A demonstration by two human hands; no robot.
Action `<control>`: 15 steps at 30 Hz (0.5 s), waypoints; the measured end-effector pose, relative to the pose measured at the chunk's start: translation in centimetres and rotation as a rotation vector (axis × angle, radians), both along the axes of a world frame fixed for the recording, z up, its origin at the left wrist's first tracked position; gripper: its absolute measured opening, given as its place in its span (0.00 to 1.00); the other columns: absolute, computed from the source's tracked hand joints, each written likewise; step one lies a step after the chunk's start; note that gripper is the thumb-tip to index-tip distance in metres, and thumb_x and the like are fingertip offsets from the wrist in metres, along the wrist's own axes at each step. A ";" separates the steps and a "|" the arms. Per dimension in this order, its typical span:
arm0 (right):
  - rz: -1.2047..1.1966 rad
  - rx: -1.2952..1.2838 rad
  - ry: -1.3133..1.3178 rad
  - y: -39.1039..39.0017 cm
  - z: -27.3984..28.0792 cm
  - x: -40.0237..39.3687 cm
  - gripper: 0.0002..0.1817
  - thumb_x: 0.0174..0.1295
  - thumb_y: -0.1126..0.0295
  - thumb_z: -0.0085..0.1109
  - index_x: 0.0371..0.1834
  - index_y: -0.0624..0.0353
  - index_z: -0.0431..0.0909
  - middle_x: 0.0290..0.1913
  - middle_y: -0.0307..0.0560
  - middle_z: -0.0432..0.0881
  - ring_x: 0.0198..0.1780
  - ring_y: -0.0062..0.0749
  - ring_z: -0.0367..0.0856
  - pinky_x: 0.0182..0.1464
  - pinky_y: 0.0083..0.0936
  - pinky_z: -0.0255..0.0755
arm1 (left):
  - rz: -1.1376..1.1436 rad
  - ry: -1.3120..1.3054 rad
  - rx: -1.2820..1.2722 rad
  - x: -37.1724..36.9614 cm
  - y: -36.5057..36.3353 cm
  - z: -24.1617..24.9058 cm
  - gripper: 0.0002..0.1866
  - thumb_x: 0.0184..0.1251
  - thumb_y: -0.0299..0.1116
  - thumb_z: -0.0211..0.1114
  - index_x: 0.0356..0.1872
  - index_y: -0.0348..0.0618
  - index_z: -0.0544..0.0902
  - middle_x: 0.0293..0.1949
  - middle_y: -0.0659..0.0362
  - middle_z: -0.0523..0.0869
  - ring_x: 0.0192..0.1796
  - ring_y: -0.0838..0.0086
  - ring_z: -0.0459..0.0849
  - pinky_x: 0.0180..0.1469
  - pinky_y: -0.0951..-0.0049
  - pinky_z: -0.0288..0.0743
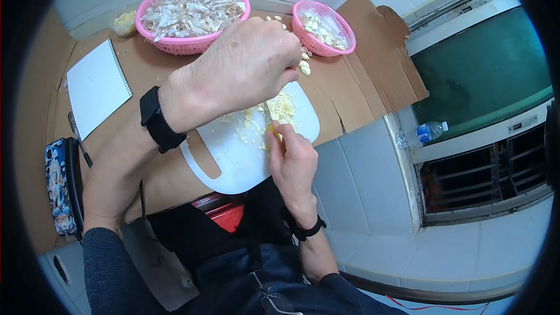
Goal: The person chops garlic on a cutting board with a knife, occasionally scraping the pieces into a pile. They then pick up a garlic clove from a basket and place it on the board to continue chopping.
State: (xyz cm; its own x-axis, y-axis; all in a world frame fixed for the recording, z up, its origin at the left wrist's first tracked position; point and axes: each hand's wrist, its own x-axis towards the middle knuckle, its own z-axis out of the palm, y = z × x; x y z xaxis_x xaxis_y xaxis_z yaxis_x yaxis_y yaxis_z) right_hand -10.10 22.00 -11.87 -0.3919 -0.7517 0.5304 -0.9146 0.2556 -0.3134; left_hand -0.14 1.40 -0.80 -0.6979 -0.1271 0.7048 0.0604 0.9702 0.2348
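Observation:
My right hand [293, 166] is closed round the yellow handle of a small knife [275, 130]. Its blade points away from me, over chopped garlic [281, 107] on a white cutting board [245, 169]. High across the board, near the loose garlic cloves [305, 64], my left hand [248, 64] is curled with its back to the camera. Its fingertips are hidden, so what it may hold cannot be seen. The left forearm and wrist cover part of the board.
Garlic skins fill a large pink basket [192, 46]; a smaller pink basket [344, 51] holds peeled cloves. A tub of chopped garlic [124, 23], a notepad [98, 87] and a patterned case [58, 186] are at the left. A water bottle [430, 132] lies by the window.

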 end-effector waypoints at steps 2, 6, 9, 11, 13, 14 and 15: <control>-0.017 0.007 0.032 -0.1 -0.8 -0.1 0.08 0.75 0.72 0.72 0.53 0.58 0.86 0.30 0.50 0.87 0.32 0.47 0.86 0.40 0.44 0.76 | 0.006 -0.002 -0.011 0.0 0.0 -0.2 0.09 0.67 0.31 0.80 0.33 0.34 0.94 0.26 0.45 0.89 0.33 0.50 0.93 0.41 0.54 0.87; -0.040 -0.016 0.041 -0.1 -0.9 0.0 0.09 0.74 0.70 0.75 0.53 0.56 0.88 0.29 0.52 0.87 0.33 0.47 0.90 0.38 0.43 0.80 | 0.010 0.015 -0.017 -0.1 -0.1 -0.1 0.09 0.67 0.31 0.80 0.32 0.35 0.94 0.25 0.45 0.89 0.32 0.50 0.93 0.40 0.54 0.87; -0.015 -0.016 0.074 -0.1 -0.8 0.2 0.07 0.76 0.72 0.72 0.52 0.58 0.86 0.30 0.50 0.87 0.32 0.48 0.86 0.40 0.45 0.77 | 0.011 0.007 -0.013 0.1 0.1 0.2 0.09 0.68 0.31 0.80 0.33 0.35 0.94 0.25 0.45 0.89 0.32 0.50 0.93 0.40 0.54 0.87; -0.042 -0.007 0.056 -0.1 -0.8 0.1 0.08 0.76 0.72 0.72 0.54 0.57 0.86 0.30 0.51 0.87 0.32 0.48 0.86 0.41 0.44 0.78 | 0.019 -0.006 -0.013 0.1 0.1 0.2 0.09 0.68 0.31 0.80 0.33 0.35 0.94 0.25 0.45 0.89 0.32 0.50 0.93 0.40 0.54 0.87; -0.056 -0.014 0.057 -0.1 -0.5 0.1 0.09 0.76 0.71 0.72 0.55 0.57 0.86 0.30 0.51 0.87 0.32 0.47 0.86 0.41 0.44 0.78 | 0.021 0.020 -0.038 0.0 -0.1 -0.1 0.08 0.69 0.31 0.80 0.34 0.35 0.95 0.26 0.45 0.90 0.33 0.50 0.93 0.41 0.54 0.87; -0.074 -0.024 0.064 0.0 -0.3 0.1 0.10 0.76 0.71 0.72 0.56 0.57 0.86 0.30 0.51 0.87 0.32 0.47 0.86 0.41 0.44 0.78 | 0.022 0.014 -0.033 0.0 -0.1 -0.2 0.08 0.69 0.31 0.80 0.34 0.35 0.95 0.26 0.45 0.90 0.33 0.50 0.93 0.41 0.54 0.87; -0.074 -0.019 0.059 0.0 -0.3 0.0 0.10 0.76 0.71 0.72 0.56 0.57 0.86 0.30 0.51 0.87 0.32 0.47 0.86 0.41 0.44 0.78 | 0.024 0.011 -0.030 -0.1 -0.1 -0.2 0.08 0.69 0.31 0.80 0.35 0.36 0.95 0.27 0.45 0.90 0.33 0.50 0.93 0.42 0.54 0.87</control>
